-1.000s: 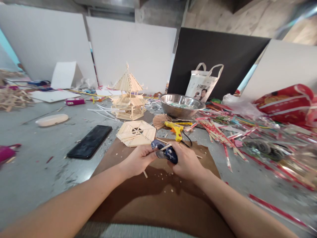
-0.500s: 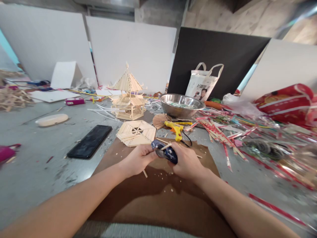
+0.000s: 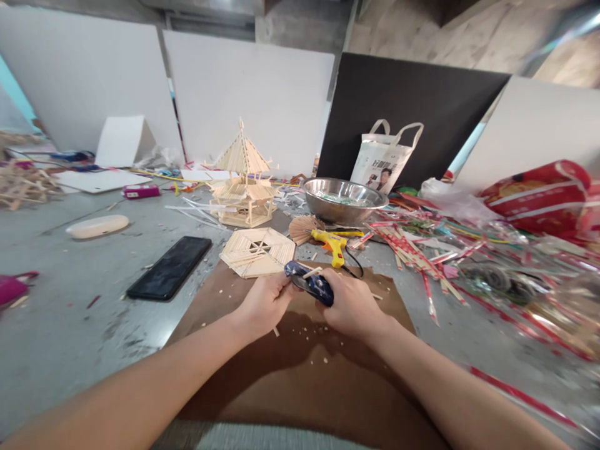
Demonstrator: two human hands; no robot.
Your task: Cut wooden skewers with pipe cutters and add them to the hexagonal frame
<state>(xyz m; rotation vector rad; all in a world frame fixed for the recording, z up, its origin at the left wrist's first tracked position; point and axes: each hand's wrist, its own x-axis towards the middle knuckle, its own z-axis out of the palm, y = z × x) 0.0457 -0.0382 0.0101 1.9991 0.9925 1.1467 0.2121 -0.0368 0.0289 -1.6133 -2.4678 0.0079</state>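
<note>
My left hand (image 3: 263, 304) is closed, pinching a thin wooden stick (image 3: 311, 272) that pokes up to the right. My right hand (image 3: 349, 302) is wrapped round a dark blue cutter tool (image 3: 309, 284), whose jaws sit at the stick. Both hands hover over a brown board (image 3: 300, 369) speckled with small wood chips. Just beyond them lies a flat hexagonal panel of sticks (image 3: 259, 250), and behind that stands a stick pagoda model (image 3: 242, 178).
A yellow glue gun (image 3: 332, 241) with a black cord lies past my right hand. A black phone (image 3: 170, 267) is to the left, a steel bowl (image 3: 344, 198) farther back. Red-wrapped chopsticks (image 3: 422, 253) and plastic bags crowd the right side.
Both hands with the stick and cutter have shifted slightly, and the cutter now sits a little flatter. Nothing else has moved.
</note>
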